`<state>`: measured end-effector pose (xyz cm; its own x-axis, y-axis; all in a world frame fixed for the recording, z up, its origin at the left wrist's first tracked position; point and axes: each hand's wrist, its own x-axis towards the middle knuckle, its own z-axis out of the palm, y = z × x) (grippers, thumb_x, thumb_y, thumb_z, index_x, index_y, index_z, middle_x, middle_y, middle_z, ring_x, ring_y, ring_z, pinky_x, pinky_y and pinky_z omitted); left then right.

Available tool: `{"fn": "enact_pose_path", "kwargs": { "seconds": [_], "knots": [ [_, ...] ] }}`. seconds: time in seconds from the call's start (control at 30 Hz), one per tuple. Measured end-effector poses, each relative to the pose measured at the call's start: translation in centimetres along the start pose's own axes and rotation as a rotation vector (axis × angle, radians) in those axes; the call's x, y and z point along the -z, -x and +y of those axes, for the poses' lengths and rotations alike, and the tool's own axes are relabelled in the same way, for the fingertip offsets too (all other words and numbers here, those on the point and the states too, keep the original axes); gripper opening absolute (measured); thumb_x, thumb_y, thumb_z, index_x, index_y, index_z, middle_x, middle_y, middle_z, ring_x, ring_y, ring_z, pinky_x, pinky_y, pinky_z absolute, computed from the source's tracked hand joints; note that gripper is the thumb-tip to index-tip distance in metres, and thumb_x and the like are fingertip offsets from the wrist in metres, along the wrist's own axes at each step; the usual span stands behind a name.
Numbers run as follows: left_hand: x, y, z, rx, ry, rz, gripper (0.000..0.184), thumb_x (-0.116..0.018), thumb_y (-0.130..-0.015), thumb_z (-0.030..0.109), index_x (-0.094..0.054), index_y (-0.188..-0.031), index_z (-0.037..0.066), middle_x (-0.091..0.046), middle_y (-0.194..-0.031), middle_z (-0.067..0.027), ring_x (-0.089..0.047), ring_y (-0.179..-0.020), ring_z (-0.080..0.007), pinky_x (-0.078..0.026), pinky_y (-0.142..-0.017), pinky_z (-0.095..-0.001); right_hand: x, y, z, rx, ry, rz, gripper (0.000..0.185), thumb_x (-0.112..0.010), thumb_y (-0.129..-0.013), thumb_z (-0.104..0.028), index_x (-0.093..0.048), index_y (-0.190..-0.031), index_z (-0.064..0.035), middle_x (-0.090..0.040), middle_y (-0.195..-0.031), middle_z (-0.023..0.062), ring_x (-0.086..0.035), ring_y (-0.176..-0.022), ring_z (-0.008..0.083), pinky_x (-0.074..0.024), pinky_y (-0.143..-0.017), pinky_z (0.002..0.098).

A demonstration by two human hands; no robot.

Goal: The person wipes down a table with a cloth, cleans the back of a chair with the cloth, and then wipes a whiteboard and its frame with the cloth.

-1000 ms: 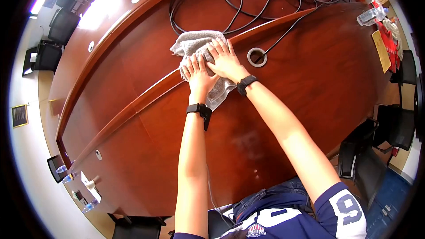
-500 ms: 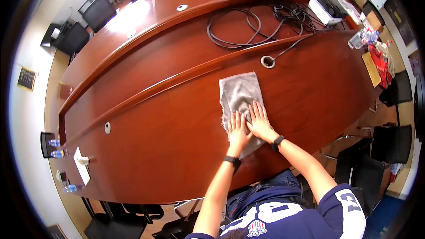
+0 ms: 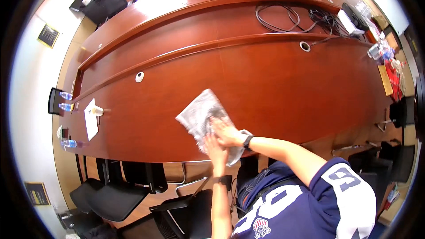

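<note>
A grey cloth (image 3: pixel 201 108) lies spread on the reddish-brown wooden table (image 3: pixel 274 88), close to its near edge. One corner of the cloth hangs over that edge. My right hand (image 3: pixel 227 132) presses flat on the cloth, its fingers stretched out and slightly blurred. Just below it, my left hand (image 3: pixel 215 150) also lies on the cloth with fingers extended. The two hands touch or nearly touch, and neither is closed around the cloth. Each wrist wears a dark band.
At the table's left end are a sheet of paper (image 3: pixel 90 124), a paper cup (image 3: pixel 96 111) and water bottles (image 3: pixel 68 143). Black cables (image 3: pixel 325 20) lie in the recessed middle at the right. More bottles (image 3: pixel 375 52) stand at the right end. Black chairs (image 3: pixel 117 199) line the near side.
Both hands and the cloth have moved left and nearer to the table's front edge. The cloth has turned. The view has shifted left, and my right hand now sits above my left.
</note>
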<state>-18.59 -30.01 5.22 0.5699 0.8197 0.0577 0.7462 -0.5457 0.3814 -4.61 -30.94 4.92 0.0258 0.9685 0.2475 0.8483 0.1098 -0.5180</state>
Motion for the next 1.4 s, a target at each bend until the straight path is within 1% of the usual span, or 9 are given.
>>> {"fn": "enact_pose_path", "kwargs": {
  "seconds": [0.1,0.4,0.6,0.7,0.9,1.07,1.23,1.33,1.4],
  "knots": [
    [1.9,3.5,-3.7,0.078,0.003,0.037,0.072,-0.060,-0.076,0.029,-0.031,-0.134,-0.002,-0.022,-0.144,-0.0211,-0.012,-0.136,-0.0354,-0.009,-0.109,-0.0502,-2.1,-0.7,-5.8,0.006,-0.082,-0.049,0.061,-0.044,-0.083,-0.024,-0.028,-0.136,0.0035,-0.024,-0.144,0.0202,-0.019,-0.136,0.0290,-0.0118,-0.111,0.0441],
    [2.6,4.0,-3.6,-0.054,-0.139,-0.323,0.102,-0.064,-0.074,0.045,-0.003,-0.140,-0.004,0.002,-0.145,-0.0289,0.006,-0.133,-0.0474,-0.003,-0.106,-0.0576,-1.6,3.1,-5.3,0.114,-0.135,0.043,0.057,-0.047,-0.083,-0.017,-0.030,-0.137,-0.0065,-0.033,-0.141,0.0127,-0.030,-0.132,0.0233,-0.0183,-0.110,0.0404],
    [-0.4,3.4,3.5,-0.229,-0.225,-0.514,0.120,-0.063,-0.067,0.062,0.003,-0.138,-0.009,0.009,-0.142,-0.0339,0.011,-0.132,-0.0481,0.002,-0.105,-0.0583,4.1,9.3,-0.5,0.027,-0.228,0.063,0.049,-0.041,-0.088,-0.018,-0.033,-0.135,-0.0069,-0.035,-0.140,0.0148,-0.032,-0.131,0.0255,-0.0204,-0.110,0.0402],
    [-3.2,3.0,8.0,-0.373,-0.240,-0.547,0.121,-0.065,-0.066,0.060,0.004,-0.138,-0.008,0.009,-0.143,-0.0327,0.013,-0.132,-0.0485,0.003,-0.106,-0.0568,7.5,13.4,3.3,-0.048,-0.194,-0.027,0.054,-0.041,-0.088,-0.019,-0.027,-0.137,-0.0032,-0.026,-0.144,0.0141,-0.024,-0.134,0.0248,-0.0186,-0.111,0.0391],
    [-10.6,2.5,23.5,-0.568,-0.226,-0.597,0.127,-0.073,-0.058,0.058,0.001,-0.138,-0.008,0.004,-0.145,-0.0302,0.009,-0.133,-0.0470,0.001,-0.106,-0.0571,13.9,24.8,13.2,-0.291,-0.219,0.168,0.050,-0.041,-0.084,-0.011,-0.035,-0.133,-0.0022,-0.038,-0.136,0.0181,-0.032,-0.130,0.0284,-0.0211,-0.109,0.0400],
    [-18.6,3.9,38.1,-0.801,-0.216,-0.648,0.114,-0.076,-0.055,0.052,-0.022,-0.136,-0.006,-0.013,-0.143,-0.0292,-0.003,-0.134,-0.0469,-0.005,-0.105,-0.0608,22.1,37.1,21.4,-0.490,-0.135,0.265,0.046,-0.038,-0.082,-0.007,-0.043,-0.127,0.0016,-0.044,-0.132,0.0193,-0.037,-0.127,0.0287,-0.0238,-0.108,0.0391],
    [-23.1,7.1,51.3,-1.253,-0.536,-0.487,0.104,-0.073,-0.057,0.050,-0.029,-0.137,0.001,-0.021,-0.144,-0.0215,-0.014,-0.134,-0.0400,-0.011,-0.108,-0.0542,26.3,50.7,25.0,-0.744,0.086,0.221,0.068,-0.053,-0.079,-0.017,-0.025,-0.137,0.0014,-0.027,-0.143,0.0183,-0.025,-0.133,0.0305,-0.0196,-0.110,0.0401],
    [-27.1,9.9,54.4,-1.282,-0.573,-0.256,0.068,-0.048,-0.083,0.033,-0.024,-0.141,0.006,-0.017,-0.147,-0.0189,-0.011,-0.135,-0.0397,-0.012,-0.108,-0.0543,29.3,55.7,25.7,-0.870,0.054,0.147,0.082,-0.065,-0.073,-0.026,-0.022,-0.138,0.0006,-0.022,-0.144,0.0193,-0.019,-0.135,0.0305,-0.0172,-0.111,0.0403],
    [-27.6,10.3,55.5,-1.296,-0.558,-0.345,0.063,-0.042,-0.086,0.028,-0.021,-0.142,0.006,-0.015,-0.147,-0.0188,-0.010,-0.136,-0.0399,-0.011,-0.108,-0.0548,30.8,57.3,25.1,-0.928,0.070,0.069,0.093,-0.070,-0.068,-0.030,-0.019,-0.140,-0.0002,-0.015,-0.146,0.0202,-0.014,-0.136,0.0316,-0.0150,-0.111,0.0402]
  ]
}}
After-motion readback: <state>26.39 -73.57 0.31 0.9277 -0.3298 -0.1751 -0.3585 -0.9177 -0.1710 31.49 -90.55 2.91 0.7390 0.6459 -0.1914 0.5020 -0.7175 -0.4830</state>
